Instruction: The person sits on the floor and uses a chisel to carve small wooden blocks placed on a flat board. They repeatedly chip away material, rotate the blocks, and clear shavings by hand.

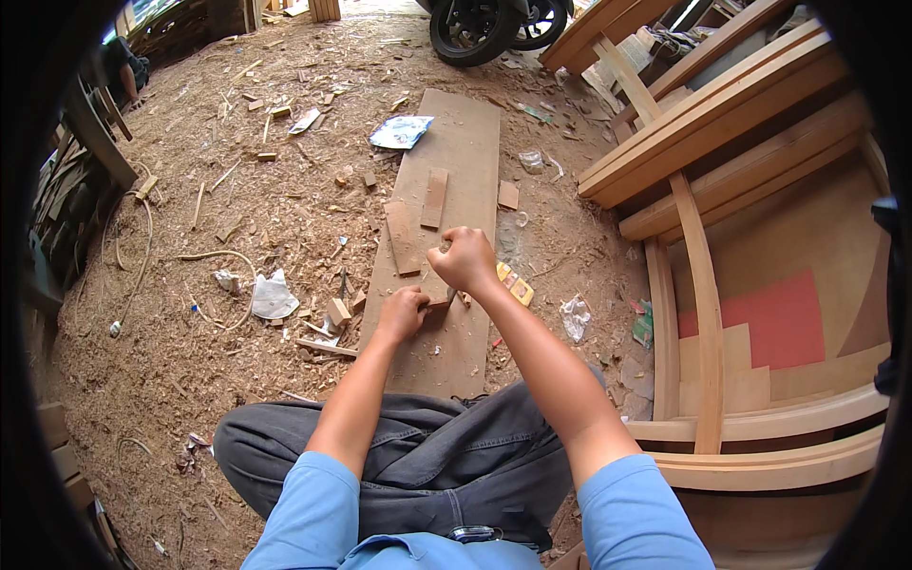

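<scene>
A long flat wooden board (461,128) lies on the ground in front of my crossed legs. Over its near part, my right hand (465,261) is closed in a fist around a hand tool, most of it hidden in the grip. A narrow dark end of the tool (451,294) points down at a small reddish-brown wood piece (436,309). My left hand (405,312) pinches that piece from its left side against the board. Just beyond my hands, two flat wood pieces, a wider one (402,237) and a narrower one (434,198), rest on the board.
Wood shavings and offcuts cover the ground (190,313). Stacked wooden frames (712,133) stand close on my right. A blue-and-white packet (402,132) overlaps the board's far left edge; a yellow packet (514,283) lies by its right edge. A motorcycle wheel (475,28) is at the far end.
</scene>
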